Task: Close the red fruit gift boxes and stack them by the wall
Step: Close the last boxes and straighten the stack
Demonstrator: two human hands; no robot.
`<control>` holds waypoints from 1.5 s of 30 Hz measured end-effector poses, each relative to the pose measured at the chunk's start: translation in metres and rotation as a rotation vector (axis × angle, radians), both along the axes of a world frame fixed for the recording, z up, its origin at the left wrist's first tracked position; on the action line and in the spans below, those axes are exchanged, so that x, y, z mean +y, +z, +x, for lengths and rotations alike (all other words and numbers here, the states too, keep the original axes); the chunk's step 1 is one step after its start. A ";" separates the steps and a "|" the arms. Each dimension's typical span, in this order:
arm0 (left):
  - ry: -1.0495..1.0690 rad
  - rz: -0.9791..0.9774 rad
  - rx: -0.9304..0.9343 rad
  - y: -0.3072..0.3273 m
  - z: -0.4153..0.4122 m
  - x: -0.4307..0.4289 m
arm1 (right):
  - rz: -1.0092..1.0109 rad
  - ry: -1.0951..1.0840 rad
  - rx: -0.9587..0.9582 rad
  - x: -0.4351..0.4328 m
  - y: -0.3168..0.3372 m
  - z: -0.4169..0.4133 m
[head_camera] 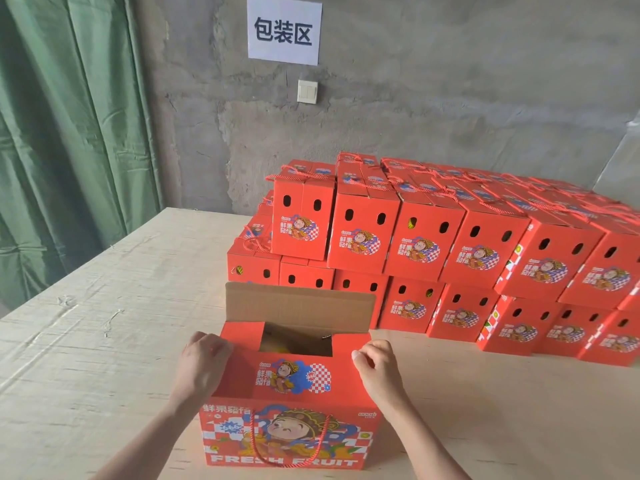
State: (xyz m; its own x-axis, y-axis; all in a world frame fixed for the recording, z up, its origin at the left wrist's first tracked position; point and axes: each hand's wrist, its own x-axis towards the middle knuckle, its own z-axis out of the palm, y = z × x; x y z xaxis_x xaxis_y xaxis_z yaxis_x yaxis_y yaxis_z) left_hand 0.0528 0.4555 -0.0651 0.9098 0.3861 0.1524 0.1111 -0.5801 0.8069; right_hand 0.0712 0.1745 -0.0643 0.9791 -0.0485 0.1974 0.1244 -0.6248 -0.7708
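A red fruit gift box (289, 431) stands on the wooden table right in front of me, printed "FRESH FRUIT", with a red rope handle on its front. Its near lid flap (294, 375) lies folded over the top. The far flap (298, 303) stands upright, brown inside, and a gap shows the box's inside. My left hand (202, 362) grips the lid's left edge with curled fingers. My right hand (375, 365) pinches the lid's right edge. Behind, a stack of closed red boxes (450, 244) sits two layers high toward the wall.
The pale wooden table (114, 323) stretches left and forward. A grey concrete wall (450, 98) carries a paper sign (284, 29) and a light switch (307, 91). A green curtain (69, 133) hangs at the left.
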 end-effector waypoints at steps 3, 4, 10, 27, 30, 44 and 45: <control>0.019 -0.033 0.016 -0.004 0.001 0.000 | -0.002 -0.004 -0.004 -0.001 0.000 -0.001; 0.034 -0.083 0.030 -0.004 0.001 0.000 | -0.002 -0.008 -0.016 -0.001 -0.001 -0.001; 0.012 -0.304 0.161 0.002 0.011 0.003 | 0.036 -0.032 -0.034 -0.003 -0.006 0.001; -0.161 -0.247 -0.102 0.008 0.011 -0.001 | 0.300 0.172 0.176 -0.020 -0.011 0.021; -0.141 -0.209 -0.112 0.005 0.005 -0.001 | 0.282 0.192 0.127 -0.022 -0.013 0.019; -0.136 -0.083 -0.007 0.002 0.011 -0.003 | 0.058 0.410 0.251 -0.041 0.000 0.021; -0.152 -0.039 0.010 0.001 0.013 -0.003 | 0.033 0.413 0.268 -0.042 0.001 0.021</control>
State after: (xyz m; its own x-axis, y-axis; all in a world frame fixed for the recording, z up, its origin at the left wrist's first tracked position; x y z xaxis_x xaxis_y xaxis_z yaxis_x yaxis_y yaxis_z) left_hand 0.0662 0.4523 -0.0637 0.9596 0.2491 0.1308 0.0321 -0.5587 0.8287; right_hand 0.0925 0.1326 -0.0630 0.9339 0.3525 -0.0595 0.1511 -0.5400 -0.8280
